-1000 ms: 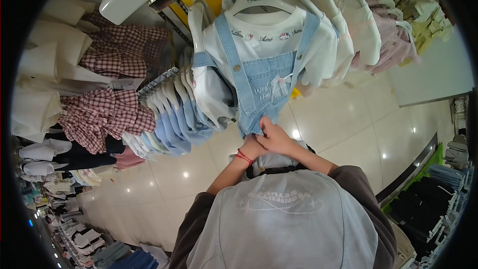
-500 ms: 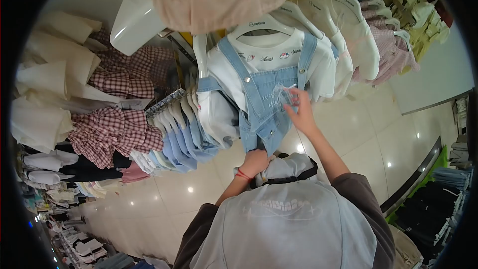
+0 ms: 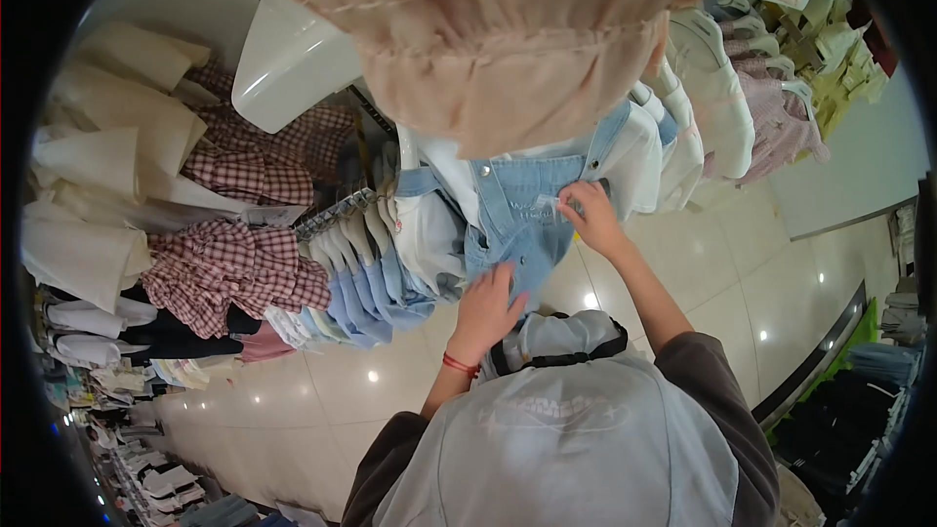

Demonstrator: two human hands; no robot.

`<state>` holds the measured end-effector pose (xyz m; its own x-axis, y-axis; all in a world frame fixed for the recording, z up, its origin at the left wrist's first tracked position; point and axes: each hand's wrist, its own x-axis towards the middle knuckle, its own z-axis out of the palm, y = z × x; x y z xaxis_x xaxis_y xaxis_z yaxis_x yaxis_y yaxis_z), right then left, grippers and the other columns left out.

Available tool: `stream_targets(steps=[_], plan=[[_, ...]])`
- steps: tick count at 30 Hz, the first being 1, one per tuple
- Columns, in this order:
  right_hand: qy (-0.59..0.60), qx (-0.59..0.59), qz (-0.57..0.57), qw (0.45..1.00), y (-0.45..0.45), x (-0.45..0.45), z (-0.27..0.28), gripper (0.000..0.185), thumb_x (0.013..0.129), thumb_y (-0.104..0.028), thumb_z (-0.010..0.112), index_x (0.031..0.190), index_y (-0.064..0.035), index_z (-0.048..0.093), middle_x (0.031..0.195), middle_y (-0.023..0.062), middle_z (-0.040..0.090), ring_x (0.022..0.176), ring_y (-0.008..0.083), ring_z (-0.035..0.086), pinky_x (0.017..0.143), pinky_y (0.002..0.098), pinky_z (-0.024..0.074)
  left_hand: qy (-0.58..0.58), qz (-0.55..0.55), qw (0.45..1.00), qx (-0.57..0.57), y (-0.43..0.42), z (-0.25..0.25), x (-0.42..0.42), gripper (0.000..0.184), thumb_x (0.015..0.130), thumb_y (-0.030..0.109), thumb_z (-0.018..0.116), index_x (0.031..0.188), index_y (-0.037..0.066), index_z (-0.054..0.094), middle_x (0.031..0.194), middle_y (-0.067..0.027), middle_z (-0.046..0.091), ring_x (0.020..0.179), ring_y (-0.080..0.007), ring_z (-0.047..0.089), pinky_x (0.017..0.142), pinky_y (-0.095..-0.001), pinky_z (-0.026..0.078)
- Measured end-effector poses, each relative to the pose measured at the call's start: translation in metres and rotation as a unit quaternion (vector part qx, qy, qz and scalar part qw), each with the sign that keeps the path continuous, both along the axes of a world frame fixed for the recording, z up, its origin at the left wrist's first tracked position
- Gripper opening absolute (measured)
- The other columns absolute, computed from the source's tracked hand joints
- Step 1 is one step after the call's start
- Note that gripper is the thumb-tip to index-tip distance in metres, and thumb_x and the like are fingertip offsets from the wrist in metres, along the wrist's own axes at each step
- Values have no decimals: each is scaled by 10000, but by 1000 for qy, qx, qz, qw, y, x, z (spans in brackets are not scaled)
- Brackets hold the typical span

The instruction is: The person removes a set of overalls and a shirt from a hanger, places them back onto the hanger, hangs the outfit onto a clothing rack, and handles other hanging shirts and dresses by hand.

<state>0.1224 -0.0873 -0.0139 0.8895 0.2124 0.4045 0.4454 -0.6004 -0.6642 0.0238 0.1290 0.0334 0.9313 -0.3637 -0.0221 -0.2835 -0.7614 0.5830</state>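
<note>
A light blue denim overall dress (image 3: 542, 181) hangs over a white T-shirt (image 3: 639, 161), its top hidden behind a pink ruffled garment. My left hand (image 3: 485, 310) is open against the lower denim, fingers stretched up and thumb apart. At the right side of the bib, my right hand (image 3: 593, 215) has its fingers curled in a pinch beside the white lettering. A small piece of clear plastic (image 3: 549, 203) shows at those fingertips and seems to be held by them.
The pink ruffled garment (image 3: 498, 49) hangs close overhead, next to a white display arm (image 3: 293, 59). Blue shirts (image 3: 366, 298) and red checked clothes (image 3: 234, 268) hang to the left. White and pink tops (image 3: 771, 127) hang to the right. Glossy floor tiles (image 3: 683, 244) lie below.
My left hand has let go of the lower denim and opened, moving slightly left. My right hand stays at the bib, a little lower. The pink garment now covers the T-shirt's neckline.
</note>
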Motion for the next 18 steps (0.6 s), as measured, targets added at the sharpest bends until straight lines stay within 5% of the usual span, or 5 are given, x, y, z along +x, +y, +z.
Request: stream_targets(steps=[2,5,12,15,18], plan=[[41,-9,24,999,-2,-12,18,116,711,-80,611,795,-76,531,783,66,558,767,276,489,703,359,378,-215,21,974,-65,-14,6,25,530,733,188,645,1157,10,381,930,-182,563,795,-373,563,707,-428,457],[45,18,42,998,2,-23,30,116,714,-77,605,797,-70,524,758,67,561,745,280,498,695,352,382,-209,-5,971,-112,-35,-10,59,604,705,131,677,1208,26,361,997,-183,535,824,-341,563,747,-397,461],[90,73,78,990,-1,-29,29,162,738,-55,595,861,-58,490,853,82,549,760,247,539,738,328,413,97,13,921,-378,-53,-62,76,324,759,-19,574,1049,3,430,933,-111,573,828,-198,591,764,-279,465],[230,323,33,917,0,-36,27,234,756,-44,600,946,-66,464,964,71,514,819,168,543,740,288,437,156,2,833,-530,-53,-71,77,174,802,-33,514,955,8,442,905,-88,582,805,-158,590,735,-273,466],[274,377,25,884,-2,-39,12,293,764,-46,618,1005,-71,452,1032,50,475,846,111,523,723,255,446,195,3,803,-564,-49,-65,77,51,864,48,480,895,20,451,858,-82,585,769,-144,586,694,-276,464]])
